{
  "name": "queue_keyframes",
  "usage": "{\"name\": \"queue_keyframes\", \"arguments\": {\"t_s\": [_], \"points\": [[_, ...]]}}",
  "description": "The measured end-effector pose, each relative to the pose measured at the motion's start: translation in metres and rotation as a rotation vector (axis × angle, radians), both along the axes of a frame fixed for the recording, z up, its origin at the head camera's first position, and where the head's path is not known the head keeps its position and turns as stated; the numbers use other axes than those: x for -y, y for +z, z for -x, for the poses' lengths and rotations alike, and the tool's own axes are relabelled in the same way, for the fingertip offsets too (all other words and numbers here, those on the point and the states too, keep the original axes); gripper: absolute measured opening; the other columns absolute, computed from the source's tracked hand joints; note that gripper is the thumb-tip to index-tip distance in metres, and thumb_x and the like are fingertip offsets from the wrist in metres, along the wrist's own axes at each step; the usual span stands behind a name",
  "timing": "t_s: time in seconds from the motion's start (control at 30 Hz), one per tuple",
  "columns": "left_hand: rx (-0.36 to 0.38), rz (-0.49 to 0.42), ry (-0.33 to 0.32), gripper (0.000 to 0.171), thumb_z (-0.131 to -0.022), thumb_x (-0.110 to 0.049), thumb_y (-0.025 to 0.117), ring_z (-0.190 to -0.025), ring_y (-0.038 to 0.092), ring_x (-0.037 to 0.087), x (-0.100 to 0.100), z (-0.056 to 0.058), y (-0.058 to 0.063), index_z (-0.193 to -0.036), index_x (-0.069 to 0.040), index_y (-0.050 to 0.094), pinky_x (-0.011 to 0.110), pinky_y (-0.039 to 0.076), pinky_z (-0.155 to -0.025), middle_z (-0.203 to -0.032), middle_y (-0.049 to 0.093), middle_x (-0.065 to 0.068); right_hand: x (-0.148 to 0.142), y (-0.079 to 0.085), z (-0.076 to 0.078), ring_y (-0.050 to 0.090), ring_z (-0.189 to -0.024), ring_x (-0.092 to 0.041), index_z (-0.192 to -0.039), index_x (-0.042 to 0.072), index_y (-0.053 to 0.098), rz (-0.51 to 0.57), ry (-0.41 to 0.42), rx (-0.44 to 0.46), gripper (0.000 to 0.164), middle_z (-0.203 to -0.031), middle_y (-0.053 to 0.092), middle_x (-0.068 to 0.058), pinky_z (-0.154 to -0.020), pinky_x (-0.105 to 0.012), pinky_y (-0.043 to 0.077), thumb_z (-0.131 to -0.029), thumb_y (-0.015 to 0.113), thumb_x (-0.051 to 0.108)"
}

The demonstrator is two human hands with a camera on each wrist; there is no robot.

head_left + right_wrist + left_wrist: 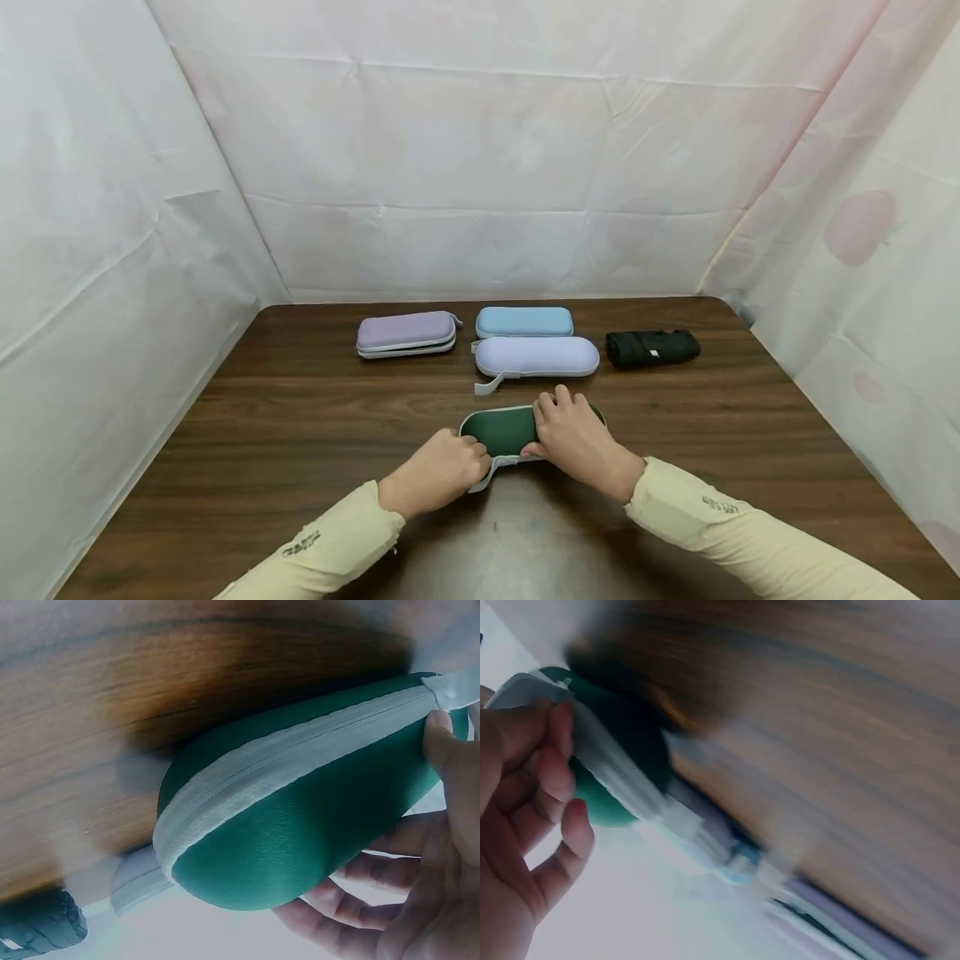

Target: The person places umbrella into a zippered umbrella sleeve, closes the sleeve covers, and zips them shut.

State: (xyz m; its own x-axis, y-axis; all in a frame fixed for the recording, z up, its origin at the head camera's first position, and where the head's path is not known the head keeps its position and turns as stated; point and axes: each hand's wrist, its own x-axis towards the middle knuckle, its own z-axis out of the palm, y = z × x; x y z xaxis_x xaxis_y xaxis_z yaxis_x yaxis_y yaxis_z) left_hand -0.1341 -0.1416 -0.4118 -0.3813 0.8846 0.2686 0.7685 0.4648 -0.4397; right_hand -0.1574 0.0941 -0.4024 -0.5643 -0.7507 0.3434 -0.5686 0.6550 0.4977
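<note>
A green hard-shell case (501, 431) with a light grey zipper (255, 769) lies near the middle of the table. My right hand (576, 435) grips it from above, thumb on the near side and fingers over the far side. At its left end my left hand (441, 472) pinches at the zipper (619, 765) with thumb and index finger. Whatever pull lies between those fingertips is hidden. A grey strap (483, 478) hangs from the case's near side, beside the left hand. The zipper looks closed along the stretch in the right wrist view.
Behind the green case lie a lavender case (537, 356) with a strap, and a light blue case (523, 321). A purple case (406, 331), its zipper partly gaping, is at back left. A black folded umbrella (652, 347) lies at right. White sheeting (480, 167) surrounds the table.
</note>
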Motion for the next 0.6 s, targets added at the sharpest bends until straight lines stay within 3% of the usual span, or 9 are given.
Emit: {"name": "queue_keyframes", "arguments": {"t_s": [0.07, 0.2, 0.33, 0.47, 0.6], "points": [[-0.037, 0.036, 0.013, 0.02, -0.08, -0.014, 0.072, -0.056, 0.052, 0.007, -0.003, -0.001, 0.002, -0.065, -0.021, 0.061, 0.024, 0.03, -0.043, -0.062, 0.054, -0.008, 0.0, 0.0, 0.0, 0.042, -0.066, -0.023, -0.096, -0.001, 0.068, 0.004, 0.004, 0.012, 0.073, -0.077, 0.05, -0.008, -0.053, -0.034, 0.041, -0.078, 0.057, 0.068], [-0.007, -0.032, 0.028, 0.02, -0.082, -0.019, 0.072, -0.058, 0.054, 0.008, 0.0, 0.002, 0.002, -0.065, -0.021, 0.063, 0.024, 0.035, -0.044, -0.063, 0.055, -0.008, -0.006, 0.0, 0.004, 0.047, -0.077, -0.025, -0.106, -0.002, 0.067, 0.042, 0.032, 0.099, 0.072, -0.089, 0.055, -0.01, -0.062, -0.037, 0.042, -0.083, 0.056, 0.066], [0.037, -0.154, 0.052, 0.024, -0.079, -0.033, 0.075, -0.063, 0.054, 0.012, 0.013, 0.01, -0.002, -0.065, -0.019, 0.062, 0.028, 0.041, -0.048, -0.065, 0.056, -0.006, -0.024, -0.001, 0.011, 0.05, -0.095, -0.025, -0.126, 0.001, 0.059, 0.084, 0.087, 0.268, 0.07, -0.108, 0.056, -0.01, -0.077, -0.041, 0.042, -0.087, 0.058, 0.059], [0.062, -0.236, 0.123, 0.035, -0.073, -0.043, 0.078, -0.068, 0.051, 0.016, 0.027, 0.016, -0.006, -0.071, -0.014, 0.058, 0.033, 0.044, -0.054, -0.071, 0.055, -0.003, -0.05, -0.002, 0.016, 0.048, -0.109, -0.022, -0.14, 0.008, 0.046, 0.152, 0.109, 0.475, 0.071, -0.123, 0.052, -0.007, -0.088, -0.042, 0.042, -0.086, 0.066, 0.05], [0.214, -0.316, 0.201, 0.046, -0.075, -0.046, 0.078, -0.081, 0.059, 0.02, 0.032, 0.018, -0.007, -0.093, -0.006, 0.062, 0.034, 0.052, -0.066, -0.087, 0.061, 0.002, -0.07, -0.002, 0.017, 0.052, -0.109, -0.02, -0.143, 0.011, 0.042, 0.278, 0.074, 0.623, 0.075, -0.129, 0.049, -0.006, -0.086, -0.041, 0.046, -0.081, 0.075, 0.039]]}}
